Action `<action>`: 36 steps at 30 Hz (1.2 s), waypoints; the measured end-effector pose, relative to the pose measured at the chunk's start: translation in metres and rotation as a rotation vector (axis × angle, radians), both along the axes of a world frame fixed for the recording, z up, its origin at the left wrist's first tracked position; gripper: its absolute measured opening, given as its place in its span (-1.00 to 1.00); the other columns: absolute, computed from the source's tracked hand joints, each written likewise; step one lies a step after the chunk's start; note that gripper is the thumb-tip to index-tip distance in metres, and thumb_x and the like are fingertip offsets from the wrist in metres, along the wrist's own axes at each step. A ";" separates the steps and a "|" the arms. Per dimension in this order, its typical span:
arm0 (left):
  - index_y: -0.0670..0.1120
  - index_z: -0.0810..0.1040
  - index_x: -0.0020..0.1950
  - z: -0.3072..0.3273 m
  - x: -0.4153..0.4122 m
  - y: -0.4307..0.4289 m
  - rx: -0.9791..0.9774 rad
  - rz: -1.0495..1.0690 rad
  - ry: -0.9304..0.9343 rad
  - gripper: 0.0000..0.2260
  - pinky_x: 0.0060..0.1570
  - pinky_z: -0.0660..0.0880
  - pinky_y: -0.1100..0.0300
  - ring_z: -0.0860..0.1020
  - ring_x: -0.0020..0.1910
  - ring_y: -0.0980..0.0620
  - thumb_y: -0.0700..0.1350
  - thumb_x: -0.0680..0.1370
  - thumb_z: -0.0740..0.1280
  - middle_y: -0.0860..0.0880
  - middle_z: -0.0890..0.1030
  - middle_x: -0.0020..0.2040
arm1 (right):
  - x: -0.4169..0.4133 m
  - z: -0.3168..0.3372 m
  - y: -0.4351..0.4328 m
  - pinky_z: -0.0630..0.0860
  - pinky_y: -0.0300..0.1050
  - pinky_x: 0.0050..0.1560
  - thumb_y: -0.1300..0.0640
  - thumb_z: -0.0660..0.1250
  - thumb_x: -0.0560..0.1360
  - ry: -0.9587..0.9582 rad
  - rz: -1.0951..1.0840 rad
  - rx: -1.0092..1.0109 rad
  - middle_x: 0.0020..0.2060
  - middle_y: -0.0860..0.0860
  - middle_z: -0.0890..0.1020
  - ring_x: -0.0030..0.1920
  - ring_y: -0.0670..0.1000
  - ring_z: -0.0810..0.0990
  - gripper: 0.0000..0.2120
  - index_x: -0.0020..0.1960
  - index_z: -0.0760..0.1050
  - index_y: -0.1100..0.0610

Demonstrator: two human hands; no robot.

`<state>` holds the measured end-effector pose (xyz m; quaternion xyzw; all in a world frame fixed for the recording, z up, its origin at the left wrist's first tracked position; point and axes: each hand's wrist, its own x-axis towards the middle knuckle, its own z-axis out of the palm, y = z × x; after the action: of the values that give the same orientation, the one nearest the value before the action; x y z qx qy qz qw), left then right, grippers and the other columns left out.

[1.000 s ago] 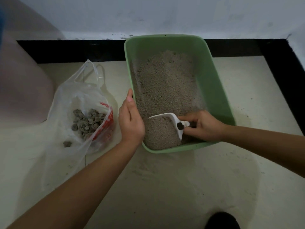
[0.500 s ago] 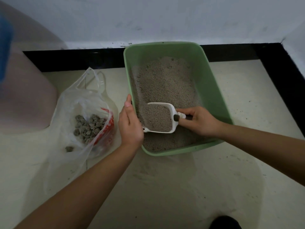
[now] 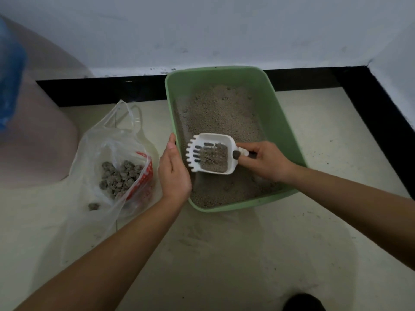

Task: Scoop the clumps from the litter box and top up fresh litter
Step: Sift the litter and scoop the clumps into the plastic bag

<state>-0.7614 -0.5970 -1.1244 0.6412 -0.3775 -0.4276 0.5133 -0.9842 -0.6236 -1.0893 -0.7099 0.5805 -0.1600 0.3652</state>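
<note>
A green litter box [image 3: 281, 108] sits on the pale floor [image 3: 247, 254], its far end against the black strip at the foot of the wall. Grey litter [image 3: 220, 111] covers its bottom. The right hand [image 3: 265, 162] curls round the handle of a white scoop [image 3: 211, 156] and holds it over the near half of the box, the toothed edge pointing toward the left side. A heap of litter lies in the scoop's bowl, and a few slots near the teeth show dark and bare.

The left hand [image 3: 174, 169] lies flat against the box's left wall at the rim, fingers straight and pressed together, pointing toward the far wall.

Just left of the box a clear plastic bag [image 3: 107, 144] with red print lies open on the floor, a pile of grey clumps [image 3: 120, 178] inside it. One stray clump [image 3: 93, 206] lies a little apart near the bag's near edge; whether it is inside the plastic I cannot tell.
</note>
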 end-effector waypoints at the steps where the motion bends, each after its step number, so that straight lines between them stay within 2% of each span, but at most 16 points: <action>1: 0.00 0.31 0.52 0.001 0.000 0.001 0.003 -0.002 -0.004 -0.53 0.40 0.19 0.29 0.28 0.41 0.26 0.13 0.68 -0.06 0.09 0.36 0.48 | 0.001 0.001 -0.001 0.60 0.10 -0.06 0.09 0.40 0.54 0.024 0.030 -0.012 -0.07 0.04 0.74 -0.07 0.12 0.69 -0.69 0.28 0.59 -0.06; 3: 0.00 0.30 0.53 0.003 0.000 0.002 0.008 -0.016 -0.008 -0.56 0.35 0.17 0.35 0.26 0.40 0.28 0.09 0.69 -0.06 0.09 0.35 0.49 | 0.002 0.002 -0.001 0.61 0.07 -0.05 0.08 0.41 0.53 0.045 0.048 -0.017 -0.08 0.02 0.74 -0.08 0.10 0.70 -0.68 0.28 0.58 -0.06; 6: -0.01 0.30 0.53 0.005 0.000 0.003 0.003 -0.021 -0.007 -0.56 0.33 0.17 0.41 0.26 0.38 0.30 0.08 0.70 -0.05 0.10 0.35 0.48 | 0.003 0.003 -0.005 0.60 0.00 -0.10 0.09 0.39 0.54 0.005 -0.036 -0.022 -0.10 0.01 0.74 -0.15 0.01 0.69 -0.70 0.27 0.60 -0.05; 8: -0.01 0.30 0.53 0.005 0.000 0.003 0.003 -0.009 0.001 -0.56 0.29 0.17 0.44 0.26 0.38 0.31 0.08 0.70 -0.05 0.09 0.35 0.48 | 0.007 0.005 -0.005 0.59 0.01 -0.12 0.09 0.38 0.55 0.033 0.007 -0.019 -0.12 0.01 0.74 -0.17 0.01 0.68 -0.71 0.26 0.60 -0.06; 11: -0.01 0.30 0.53 0.004 0.000 0.002 0.000 -0.017 -0.011 -0.55 0.32 0.16 0.38 0.26 0.38 0.30 0.09 0.70 -0.05 0.08 0.35 0.49 | 0.007 0.003 -0.004 0.61 0.10 -0.06 0.10 0.38 0.54 0.029 -0.052 -0.023 -0.11 0.07 0.73 -0.08 0.12 0.69 -0.69 0.27 0.60 -0.06; 14: -0.01 0.29 0.53 0.003 0.000 0.002 0.001 -0.015 0.003 -0.55 0.37 0.17 0.33 0.26 0.41 0.26 0.10 0.69 -0.05 0.07 0.34 0.50 | 0.007 0.002 -0.003 0.61 0.11 -0.05 0.09 0.39 0.53 0.066 0.010 -0.018 -0.11 0.06 0.73 -0.07 0.13 0.69 -0.70 0.25 0.61 -0.07; 16: -0.02 0.29 0.53 0.003 0.000 0.001 0.002 -0.023 -0.001 -0.55 0.39 0.17 0.30 0.26 0.42 0.25 0.10 0.69 -0.05 0.06 0.34 0.50 | 0.006 0.004 -0.005 0.61 0.10 -0.04 0.09 0.39 0.53 0.045 -0.062 -0.027 -0.10 0.09 0.73 -0.06 0.14 0.69 -0.69 0.27 0.60 -0.07; 18: -0.02 0.29 0.53 0.004 0.000 0.001 0.001 -0.019 -0.010 -0.55 0.39 0.17 0.30 0.26 0.41 0.27 0.10 0.69 -0.04 0.07 0.34 0.49 | 0.007 0.006 -0.006 0.60 0.00 -0.11 0.11 0.37 0.54 0.039 -0.103 -0.037 -0.13 0.09 0.73 -0.14 0.09 0.68 -0.69 0.27 0.60 -0.06; 21: -0.03 0.30 0.52 0.005 0.001 0.001 -0.004 -0.015 -0.018 -0.55 0.40 0.19 0.29 0.27 0.40 0.26 0.11 0.69 -0.03 0.05 0.35 0.49 | 0.014 0.009 -0.001 0.46 -0.21 -0.29 0.10 0.36 0.55 0.085 -0.014 -0.014 -0.23 0.03 0.71 -0.35 -0.10 0.54 -0.73 0.23 0.63 -0.06; 25: -0.01 0.37 0.49 0.009 0.014 -0.001 -0.015 -0.106 -0.057 -0.51 0.42 0.26 0.19 0.34 0.43 0.17 0.18 0.66 -0.03 0.05 0.43 0.44 | 0.019 0.021 -0.005 0.45 -0.21 -0.28 0.09 0.35 0.55 0.051 -0.125 -0.029 -0.21 0.03 0.71 -0.35 -0.13 0.50 -0.71 0.25 0.62 -0.06; 27: 0.01 0.50 0.37 0.012 0.027 -0.003 -0.026 -0.138 -0.057 -0.52 0.32 0.41 0.10 0.49 0.28 0.14 0.20 0.66 -0.03 0.06 0.57 0.29 | 0.025 0.030 -0.011 0.43 -0.26 -0.34 0.06 0.34 0.56 0.049 -0.133 -0.031 -0.25 0.05 0.70 -0.43 -0.20 0.44 -0.71 0.26 0.60 -0.07; 29: -0.05 0.60 0.24 0.015 0.046 -0.006 -0.026 -0.084 -0.121 -0.50 0.18 0.51 0.05 0.59 0.09 0.09 0.18 0.67 -0.03 -0.01 0.66 0.11 | 0.035 0.040 -0.019 0.41 -0.33 -0.41 0.04 0.33 0.56 0.039 -0.143 -0.062 -0.32 0.00 0.68 -0.51 -0.25 0.41 -0.71 0.27 0.60 -0.07; 31: -0.08 0.64 0.15 0.012 0.073 -0.009 -0.032 0.059 -0.268 -0.46 0.11 0.51 0.03 0.61 0.01 -0.04 0.20 0.66 -0.03 -0.12 0.68 0.02 | 0.050 0.055 -0.027 0.45 -0.33 -0.39 0.03 0.33 0.55 0.015 -0.167 -0.120 -0.35 -0.09 0.66 -0.50 -0.26 0.44 -0.71 0.26 0.60 -0.06; 34: -0.10 0.63 0.18 0.005 0.123 -0.011 0.030 0.237 -0.561 -0.43 0.18 0.43 0.01 0.57 0.11 -0.14 0.16 0.62 -0.08 -0.16 0.65 0.11 | 0.087 0.074 -0.036 0.50 -0.28 -0.29 0.02 0.34 0.54 0.017 -0.145 -0.205 -0.25 -0.15 0.67 -0.38 -0.22 0.53 -0.72 0.24 0.61 -0.05; 36: -0.09 0.62 0.20 0.002 0.150 -0.006 0.092 0.300 -0.650 -0.47 0.23 0.38 -0.03 0.54 0.16 -0.19 0.11 0.61 -0.08 -0.18 0.63 0.14 | 0.120 0.080 -0.037 0.47 -0.28 -0.36 -0.04 0.31 0.56 0.175 -0.040 -0.280 -0.23 -0.14 0.67 -0.36 -0.20 0.57 -0.76 0.19 0.61 -0.05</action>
<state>-0.6117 -0.6027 -1.1220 0.8145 -0.4028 -0.1380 0.3941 -0.8644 -0.6608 -1.0097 -0.7533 0.5964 -0.1841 0.2074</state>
